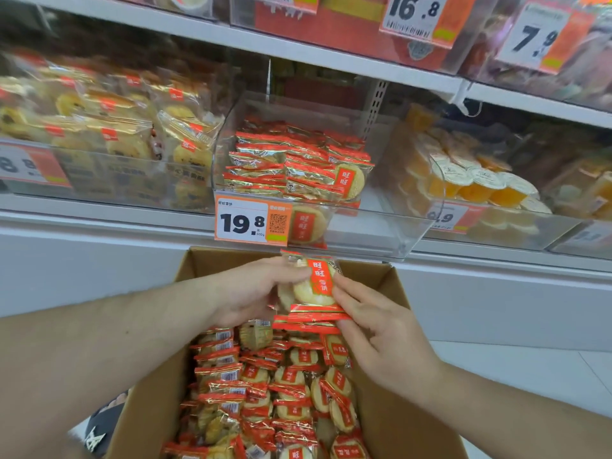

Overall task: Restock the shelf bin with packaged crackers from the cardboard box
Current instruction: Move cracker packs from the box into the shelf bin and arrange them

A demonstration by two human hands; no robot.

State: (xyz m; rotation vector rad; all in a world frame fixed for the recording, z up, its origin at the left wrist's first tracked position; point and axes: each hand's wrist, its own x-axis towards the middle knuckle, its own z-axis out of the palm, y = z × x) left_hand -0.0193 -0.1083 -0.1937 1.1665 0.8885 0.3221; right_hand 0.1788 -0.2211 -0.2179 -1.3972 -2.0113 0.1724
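A small stack of red-and-clear cracker packs (314,289) is held upright between both hands, just above the open cardboard box (381,276). My left hand (251,289) grips the stack's left side and my right hand (381,339) grips its right and lower edge. The box below holds several more cracker packs (281,385). Straight above, the clear shelf bin (381,226) carries rows of the same packs (291,164) on its left side, behind a 19.8 price tag (245,223).
A bin of wrapped pastries (109,127) stands to the left and a bin of orange jelly cups (470,180) to the right. An upper shelf with price tags (410,14) overhangs. White floor (530,369) lies at right; a dark shoe (102,425) shows at lower left.
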